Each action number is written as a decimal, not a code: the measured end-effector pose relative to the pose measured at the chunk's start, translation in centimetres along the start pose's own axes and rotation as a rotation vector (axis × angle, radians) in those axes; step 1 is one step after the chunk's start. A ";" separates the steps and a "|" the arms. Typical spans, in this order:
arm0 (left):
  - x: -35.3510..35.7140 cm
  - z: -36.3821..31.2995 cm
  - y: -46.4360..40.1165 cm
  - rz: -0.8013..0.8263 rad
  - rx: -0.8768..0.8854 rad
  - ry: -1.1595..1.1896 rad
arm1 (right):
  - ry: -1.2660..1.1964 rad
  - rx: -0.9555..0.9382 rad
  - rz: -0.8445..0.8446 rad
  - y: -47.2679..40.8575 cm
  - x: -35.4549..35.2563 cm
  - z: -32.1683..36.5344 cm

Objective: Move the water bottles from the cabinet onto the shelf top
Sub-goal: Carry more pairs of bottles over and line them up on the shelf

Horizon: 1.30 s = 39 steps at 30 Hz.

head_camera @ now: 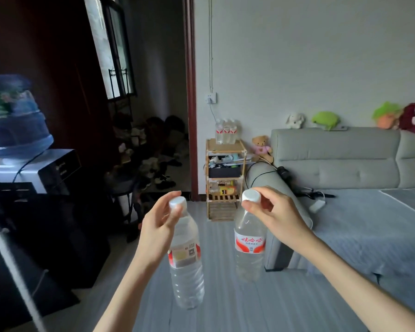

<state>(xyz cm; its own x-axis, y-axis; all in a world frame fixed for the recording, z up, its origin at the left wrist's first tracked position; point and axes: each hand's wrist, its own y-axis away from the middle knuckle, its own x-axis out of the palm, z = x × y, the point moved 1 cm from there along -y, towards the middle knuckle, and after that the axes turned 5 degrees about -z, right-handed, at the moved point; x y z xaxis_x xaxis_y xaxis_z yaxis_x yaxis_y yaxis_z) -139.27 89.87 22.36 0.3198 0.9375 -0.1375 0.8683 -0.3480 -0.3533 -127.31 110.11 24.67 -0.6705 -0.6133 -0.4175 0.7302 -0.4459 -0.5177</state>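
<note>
Fingers (170, 200) of each hand pinch a bottle's white cap; right bottle (249, 245) reads 娃哈哈.

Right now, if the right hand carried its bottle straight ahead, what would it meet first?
Probably the wooden shelf against the wall, where bottles already stand on top. The floor between it and the right hand looks free, though depth is hard to judge.

Views: one only, the head view, so no scene is shared with another.
Position: head height, standing in the room.
Facing: forward and slightly down, toward the wooden shelf (225, 178) at the far wall.
Nearness: hands (157, 226) close below; shelf well apart.
Lens: wide-angle, edges curved.
</note>
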 end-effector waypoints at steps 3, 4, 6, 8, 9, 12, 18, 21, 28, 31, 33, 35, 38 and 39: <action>2.5 2.3 -5.5 -0.010 -0.010 0.022 | 0.029 -0.018 -0.042 -5.1 1.3 -3.5; 3.2 3.3 -7.4 -0.016 -0.012 0.028 | 0.013 -0.004 -0.056 -6.8 1.9 -4.7; 4.5 5.2 -11.2 -0.029 -0.009 0.028 | -0.054 0.045 -0.068 -10.1 3.1 -7.3; 5.6 7.2 -15.7 -0.029 0.002 0.017 | -0.110 0.082 -0.074 -13.8 4.5 -9.8; 6.1 8.2 -18.0 -0.025 0.007 0.008 | -0.128 0.100 -0.076 -15.7 5.3 -11.1; 7.4 11.1 -25.4 -0.025 0.016 0.013 | -0.146 0.131 -0.060 -21.9 7.6 -14.6; 11.5 15.5 -39.7 0.043 0.030 0.007 | -0.029 0.080 -0.032 -34.8 10.9 -20.3; 13.9 17.5 -45.5 0.083 0.013 0.010 | -0.004 0.105 -0.062 -40.0 11.7 -23.6; 20.5 22.5 -58.1 0.131 -0.018 0.003 | -0.006 0.111 -0.050 -51.5 13.5 -32.3; 23.5 24.7 -63.5 0.124 -0.014 -0.005 | -0.015 0.115 -0.035 -56.9 13.6 -36.6; 25.7 25.9 -67.3 0.118 -0.020 0.001 | -0.022 0.109 -0.030 -60.8 13.3 -39.3; 27.9 26.6 -71.2 0.115 -0.020 -0.009 | -0.019 0.095 -0.014 -64.9 12.9 -41.7; 30.9 27.6 -76.2 0.118 -0.016 -0.020 | 0.016 0.079 0.012 -70.5 12.8 -45.1; 31.7 28.1 -77.7 0.114 -0.020 -0.019 | 0.039 0.070 0.018 -72.2 13.0 -46.2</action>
<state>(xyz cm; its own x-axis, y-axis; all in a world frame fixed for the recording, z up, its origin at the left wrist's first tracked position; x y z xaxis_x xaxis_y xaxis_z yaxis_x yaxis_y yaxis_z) -207.30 146.47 19.43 0.4099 0.8915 -0.1928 0.8341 -0.4519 -0.3162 -194.82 164.52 22.12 -0.6607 -0.5968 -0.4554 0.7487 -0.4800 -0.4571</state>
